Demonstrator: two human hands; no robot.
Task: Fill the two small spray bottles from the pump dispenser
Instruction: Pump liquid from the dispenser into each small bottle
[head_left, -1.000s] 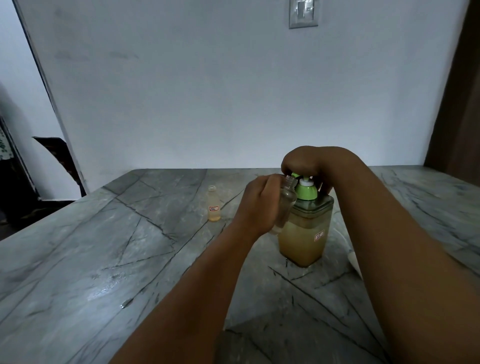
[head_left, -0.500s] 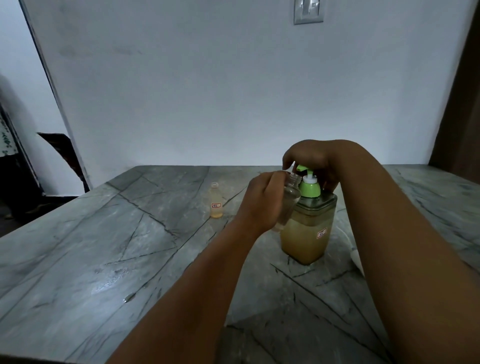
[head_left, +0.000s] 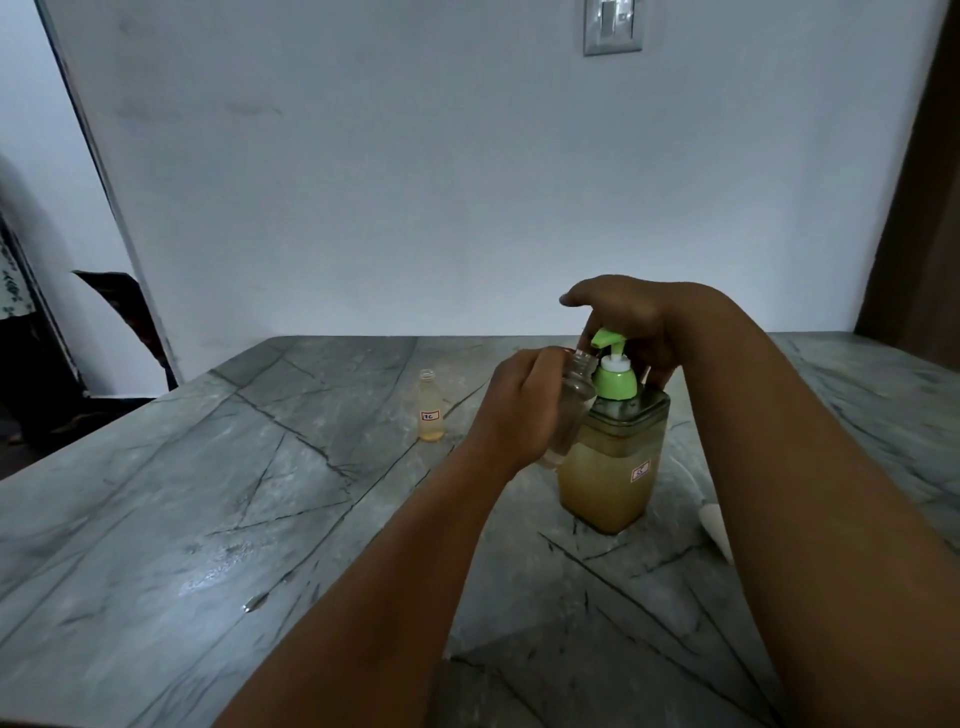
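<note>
At table centre-right, pump dispenser stands upright w/ yellowish liquid roughly three-quarters up; green pump head appears up, not depressed. Left hand is wrapped round the clear spray bottle, holding it tilted w/ open neck just beside and below the nozzle tip; the bottle looks empty or nearly so, level hard to read through the fingers. Right hand hovers over the pump head, palm down, fingers loosely extended, thumb reaching down behind the collar toward the dispenser's shoulder; it holds nothing. Second spray bottle stands uncapped on the table, well apart to the left, w/ a small amt of liquid at the bottom and a label. Assessment: step in hand is pumping into the held bottle. Recommendations: bring neck directly under the spout before pressing, since opening is narrow and tilt leaves little margin; press slowly w/ full strokes so liquid runs down the inner wall; brace dispenser base, as downward push off-centre could rock it. Risk: drips onto table; wet patch already visible near front left. Partly hidden white object at right edge, unidentified.
</note>
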